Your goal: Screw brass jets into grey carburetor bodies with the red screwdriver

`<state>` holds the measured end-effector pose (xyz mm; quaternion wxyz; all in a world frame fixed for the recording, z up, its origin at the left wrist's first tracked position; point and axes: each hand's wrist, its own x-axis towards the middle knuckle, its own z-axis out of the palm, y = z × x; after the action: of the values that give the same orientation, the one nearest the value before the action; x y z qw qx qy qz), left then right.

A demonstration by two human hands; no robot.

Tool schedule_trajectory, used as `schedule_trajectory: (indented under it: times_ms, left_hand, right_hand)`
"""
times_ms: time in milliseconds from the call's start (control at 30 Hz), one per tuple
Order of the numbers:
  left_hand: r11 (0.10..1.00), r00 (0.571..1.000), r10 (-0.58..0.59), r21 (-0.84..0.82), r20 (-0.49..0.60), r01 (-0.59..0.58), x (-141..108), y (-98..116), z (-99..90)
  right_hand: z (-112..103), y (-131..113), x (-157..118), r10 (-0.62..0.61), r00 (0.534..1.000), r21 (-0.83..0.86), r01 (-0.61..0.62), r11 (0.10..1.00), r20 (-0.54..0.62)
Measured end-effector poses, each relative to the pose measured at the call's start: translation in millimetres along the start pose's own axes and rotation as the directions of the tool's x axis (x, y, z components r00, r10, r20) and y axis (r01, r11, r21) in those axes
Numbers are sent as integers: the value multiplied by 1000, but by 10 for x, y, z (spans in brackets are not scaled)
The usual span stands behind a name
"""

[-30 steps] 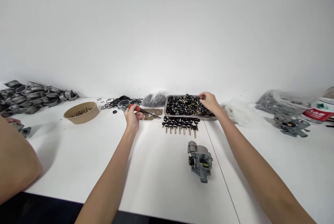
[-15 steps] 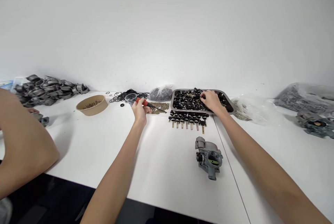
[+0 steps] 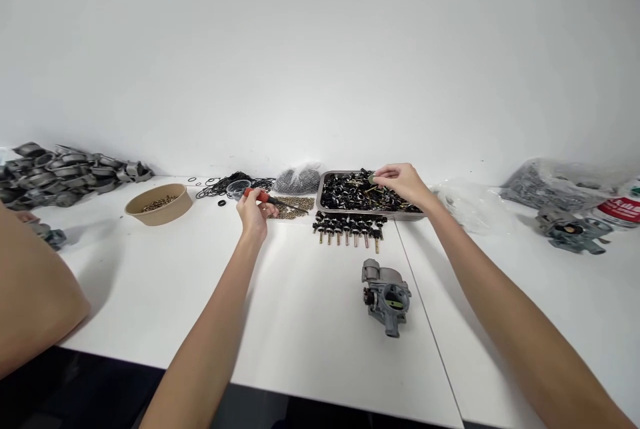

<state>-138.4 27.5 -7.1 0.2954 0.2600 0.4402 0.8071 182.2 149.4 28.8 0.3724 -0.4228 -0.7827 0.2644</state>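
My left hand [image 3: 255, 214] is closed around the red-and-black handle of a screwdriver [image 3: 265, 198], its dark shaft pointing right over small brass parts [image 3: 296, 205]. Above a metal tray [image 3: 320, 201] heaped with black-and-brass parts, my right hand [image 3: 403, 182] pinches a small greenish piece [image 3: 371, 178]; its exact kind is too small to tell. In front of the tray several black-headed parts with brass stems [image 3: 347, 228] lie in a row. Nearer to me a grey metal carburetor [image 3: 387, 297] rests on the white table, touched by neither hand.
Left of the screwdriver are a clear cup [image 3: 237, 188], black rubber rings [image 3: 217, 186] and a tan bowl [image 3: 159, 210] of brass pieces. Grey metal parts [image 3: 75, 172] are piled farther left, beside another person's arm [image 3: 37, 289]. Plastic bags [image 3: 470, 206] and another carburetor [image 3: 573, 229] stand right.
My right hand has risen from among the tray's parts and now shows a greenish piece at its fingertips. My left hand keeps the screwdriver. The view has turned slightly right.
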Motion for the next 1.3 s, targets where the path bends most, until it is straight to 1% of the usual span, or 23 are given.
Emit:
schedule_trajectory:
  times_ms: [67, 167, 233, 300, 367, 400, 500, 567, 667, 733, 867, 933, 1033, 1133, 1233, 1300]
  left_hand:
    - [1000, 1000, 6, -5, -1, -6, -4, 14, 8]
    - [1000, 1000, 9, -13, -2, -9, -9, 29, 19]
    - [1000, 1000, 7, -16, -3, -7, -10, 36, 25]
    - [1000, 1000, 4, -18, -3, -4, -10, 42, 31]
    - [1000, 1000, 1, -19, -2, -1, -9, 47, 33]
    - [1000, 1000, -1, -18, 1, 1, -8, 50, 33]
    - [1000, 1000, -11, -9, 12, 11, 5, 54, 22]
    - [1000, 1000, -17, -2, 12, 17, 19, 54, 12]
    - [1000, 1000, -24, 4, 5, 24, 37, 50, 3]
    - [1000, 1000, -29, 5, 3, 29, 42, 48, 4]
    - [999, 999, -40, 21, 1, 40, 36, 47, 11]
    - [998, 999, -47, 31, 5, 47, 31, 47, 14]
    - [998, 999, -52, 36, 11, 51, 26, 46, 19]
    - [998, 999, -54, 37, 7, 54, 20, 48, 29]
    - [998, 998, -59, 36, 6, 58, 15, 53, 39]
    - [997, 998, -65, 32, 6, 65, 15, 57, 43]
  right_hand:
    - [-106, -138, -198, -17, 996, 97, 9, 995, 87]
    - [-250, -338, -568, -10, 973, 224, -43, 974, 233]
    - [-323, -447, -819, -15, 949, 246, -66, 967, 315]
    - [-364, -519, -1038, -43, 926, 249, -56, 967, 375]
    - [-366, -548, -1207, -68, 891, 290, -73, 954, 448]
    - [-354, -548, -1273, -76, 871, 327, -101, 940, 485]
    - [-289, -522, -1407, -76, 818, 432, -220, 874, 570]
    - [-254, -508, -1463, -76, 788, 466, -280, 840, 610]
    - [-246, -519, -1526, -108, 755, 485, -298, 822, 646]
    - [-265, -545, -1555, -119, 747, 461, -269, 846, 654]
    - [-305, -605, -1585, -109, 749, 316, -139, 938, 653]
    - [-312, -623, -1594, -112, 754, 268, -88, 959, 647]
    - [-303, -632, -1606, -126, 765, 240, -38, 970, 631]
    - [-279, -630, -1617, -133, 765, 227, -18, 974, 630]
    - [-253, -623, -1624, -127, 760, 224, -24, 974, 638]
    - [-237, -617, -1626, -122, 765, 228, -34, 973, 633]
